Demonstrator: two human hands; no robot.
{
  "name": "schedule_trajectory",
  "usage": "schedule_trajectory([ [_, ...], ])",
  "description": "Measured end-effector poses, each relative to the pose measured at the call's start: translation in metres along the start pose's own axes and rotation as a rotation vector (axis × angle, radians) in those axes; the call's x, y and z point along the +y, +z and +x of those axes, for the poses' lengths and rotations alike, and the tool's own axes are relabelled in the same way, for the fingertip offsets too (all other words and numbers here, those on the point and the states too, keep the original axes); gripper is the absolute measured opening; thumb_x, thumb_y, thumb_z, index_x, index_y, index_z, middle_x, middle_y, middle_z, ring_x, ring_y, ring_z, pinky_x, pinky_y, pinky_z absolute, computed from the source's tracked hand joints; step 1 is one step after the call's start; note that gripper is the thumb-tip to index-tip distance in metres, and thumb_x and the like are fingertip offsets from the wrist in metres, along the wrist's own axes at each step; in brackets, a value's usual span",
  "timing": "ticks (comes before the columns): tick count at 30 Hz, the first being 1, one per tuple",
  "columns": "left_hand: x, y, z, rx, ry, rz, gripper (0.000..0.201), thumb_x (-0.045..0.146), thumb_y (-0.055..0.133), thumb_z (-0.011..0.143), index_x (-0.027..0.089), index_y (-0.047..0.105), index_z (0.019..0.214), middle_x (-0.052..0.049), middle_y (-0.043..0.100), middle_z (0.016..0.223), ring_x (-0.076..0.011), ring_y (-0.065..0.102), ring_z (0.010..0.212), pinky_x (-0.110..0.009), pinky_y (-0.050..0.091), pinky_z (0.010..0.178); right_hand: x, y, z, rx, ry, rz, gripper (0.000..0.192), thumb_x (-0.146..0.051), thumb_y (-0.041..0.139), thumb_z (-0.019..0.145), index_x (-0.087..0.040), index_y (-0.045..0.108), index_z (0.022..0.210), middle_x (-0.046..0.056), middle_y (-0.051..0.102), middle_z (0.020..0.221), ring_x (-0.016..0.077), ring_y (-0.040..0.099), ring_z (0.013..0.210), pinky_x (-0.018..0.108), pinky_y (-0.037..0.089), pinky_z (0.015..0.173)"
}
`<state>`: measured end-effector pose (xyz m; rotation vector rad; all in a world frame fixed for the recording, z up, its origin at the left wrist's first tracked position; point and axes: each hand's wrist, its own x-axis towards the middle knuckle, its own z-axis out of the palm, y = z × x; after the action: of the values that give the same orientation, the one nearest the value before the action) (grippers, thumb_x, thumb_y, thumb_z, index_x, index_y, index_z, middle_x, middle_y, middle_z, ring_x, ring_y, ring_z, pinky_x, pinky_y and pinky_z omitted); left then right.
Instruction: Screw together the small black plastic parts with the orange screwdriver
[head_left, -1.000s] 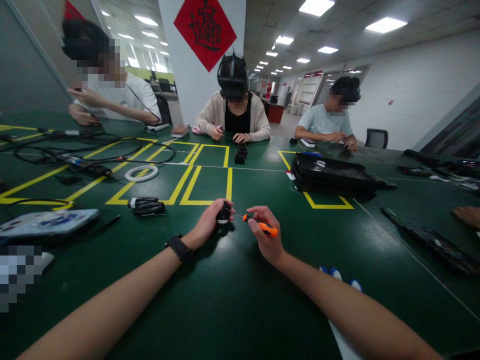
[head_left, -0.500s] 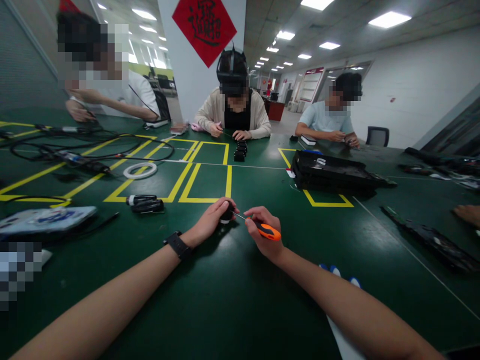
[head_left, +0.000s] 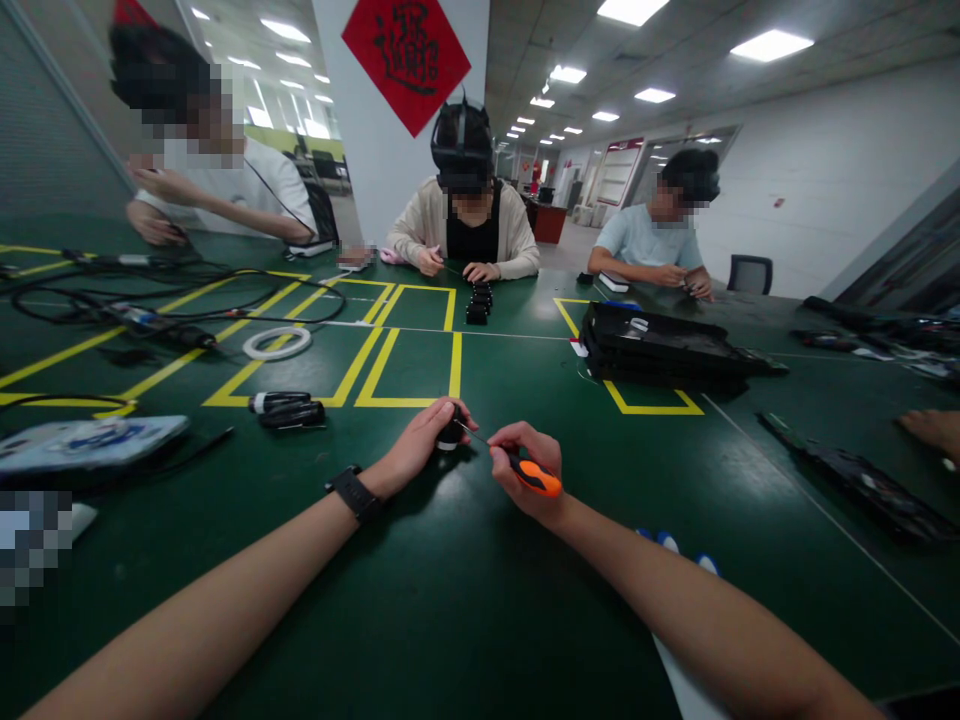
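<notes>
While both forearms lie stretched over the green worktop (head_left: 480,620), my left hand (head_left: 420,445) is wrapped round a small black part (head_left: 448,434) with a white band, pressing it down on the worktop just below the yellow taped boxes (head_left: 409,365). My right hand (head_left: 529,470) is closed round the orange-handled screwdriver (head_left: 534,476); its thin shaft slants up and left, tip meeting the black part. The two hands sit close together, joined only by the tool. A black watch (head_left: 355,494) is on my left wrist.

Items nearby: two dark cylinders (head_left: 289,410) lying side by side, left of my left hand; a white ring (head_left: 277,343) in a taped box beyond them; tangled black cables (head_left: 150,300) far left; a flat blue-and-white pack (head_left: 86,440) at the left edge; a black case (head_left: 660,350) to the right; a row of small black parts (head_left: 478,302) before the person opposite. Three people sit at the far side, hands on the worktop. Another hand (head_left: 930,430) shows at the right edge
</notes>
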<state>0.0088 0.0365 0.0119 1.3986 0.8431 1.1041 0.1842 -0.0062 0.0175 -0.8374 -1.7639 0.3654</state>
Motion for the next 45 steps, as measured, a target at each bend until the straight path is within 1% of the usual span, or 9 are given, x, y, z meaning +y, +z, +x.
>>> schedule_trajectory([
  [10,-0.0014,0.0000,-0.0001,0.010,-0.021,0.015,0.035,0.046,0.036,0.084,0.016,0.053,0.093,-0.003,0.061,0.084,-0.0136,0.057,0.068,-0.028,0.045,0.067,-0.0033,-0.0002,0.0048,-0.069,-0.032,0.098,0.012,-0.019,0.055,0.071,-0.019,0.060,0.082,0.000,0.051,0.070,0.0113,0.047,0.062,0.026,0.039,0.058],
  [17,0.0023,-0.0003,-0.0012,-0.022,-0.046,0.037,0.032,0.043,0.037,0.085,0.016,0.053,0.093,-0.003,0.060,0.083,-0.0128,0.056,0.070,-0.026,0.044,0.067,-0.0015,0.0019,0.0061,0.075,0.338,0.324,0.009,-0.027,0.049,0.082,-0.019,0.052,0.084,-0.004,0.047,0.062,0.0078,0.041,0.050,0.021,0.035,0.048],
  [20,0.0055,0.0009,-0.0032,-0.051,-0.062,0.042,0.034,0.045,0.035,0.085,0.016,0.053,0.090,-0.004,0.062,0.081,-0.0129,0.056,0.069,-0.026,0.043,0.065,-0.0007,0.0012,0.0055,0.102,0.414,0.404,0.013,-0.029,0.051,0.081,-0.021,0.048,0.091,-0.005,0.047,0.059,0.0081,0.043,0.048,0.021,0.035,0.046],
  [26,0.0043,0.0017,-0.0040,-0.014,-0.078,0.051,0.040,0.049,0.030,0.085,0.016,0.052,0.092,-0.002,0.059,0.072,-0.0123,0.053,0.059,-0.025,0.041,0.056,-0.0055,0.0007,0.0074,0.090,0.324,0.355,0.010,-0.022,0.060,0.073,-0.019,0.053,0.081,-0.001,0.051,0.076,0.0095,0.047,0.062,0.021,0.038,0.054],
  [31,0.0038,0.0017,-0.0028,-0.063,-0.054,0.103,0.038,0.046,0.032,0.086,0.017,0.052,0.102,-0.002,0.060,0.073,-0.0132,0.054,0.065,-0.026,0.043,0.063,-0.0067,-0.0018,0.0074,0.043,0.323,0.372,0.011,-0.025,0.048,0.083,-0.018,0.054,0.077,-0.002,0.048,0.065,0.0087,0.044,0.056,0.021,0.036,0.051],
  [35,0.0028,0.0029,-0.0034,-0.078,-0.042,0.136,0.037,0.046,0.034,0.086,0.017,0.052,0.100,-0.002,0.060,0.074,-0.0137,0.055,0.066,-0.027,0.043,0.064,-0.0052,-0.0015,0.0046,0.046,0.336,0.374,0.007,-0.026,0.050,0.081,-0.019,0.051,0.084,-0.005,0.047,0.057,0.0070,0.041,0.045,0.020,0.032,0.043],
  [38,0.0022,0.0024,-0.0044,-0.059,-0.028,0.123,0.037,0.047,0.033,0.086,0.017,0.052,0.095,-0.002,0.059,0.073,-0.0138,0.055,0.066,-0.027,0.043,0.064,-0.0044,0.0003,0.0033,0.056,0.343,0.385,0.008,-0.026,0.053,0.080,-0.019,0.050,0.084,-0.006,0.049,0.053,0.0080,0.046,0.042,0.020,0.035,0.043],
  [42,0.0013,-0.0005,-0.0046,0.006,-0.028,0.081,0.041,0.049,0.030,0.086,0.017,0.052,0.100,-0.002,0.058,0.075,-0.0139,0.056,0.065,-0.028,0.044,0.063,-0.0037,0.0010,0.0044,0.110,0.319,0.370,0.010,-0.023,0.059,0.075,-0.019,0.053,0.081,-0.002,0.055,0.066,0.0099,0.053,0.055,0.023,0.042,0.053],
  [45,-0.0006,-0.0023,-0.0032,0.042,-0.040,0.037,0.042,0.050,0.030,0.086,0.018,0.051,0.102,-0.001,0.056,0.075,-0.0131,0.055,0.064,-0.026,0.044,0.060,-0.0003,0.0013,0.0057,0.050,0.324,0.409,0.006,-0.022,0.060,0.073,-0.018,0.056,0.075,-0.001,0.053,0.071,0.0088,0.049,0.058,0.022,0.040,0.053],
])
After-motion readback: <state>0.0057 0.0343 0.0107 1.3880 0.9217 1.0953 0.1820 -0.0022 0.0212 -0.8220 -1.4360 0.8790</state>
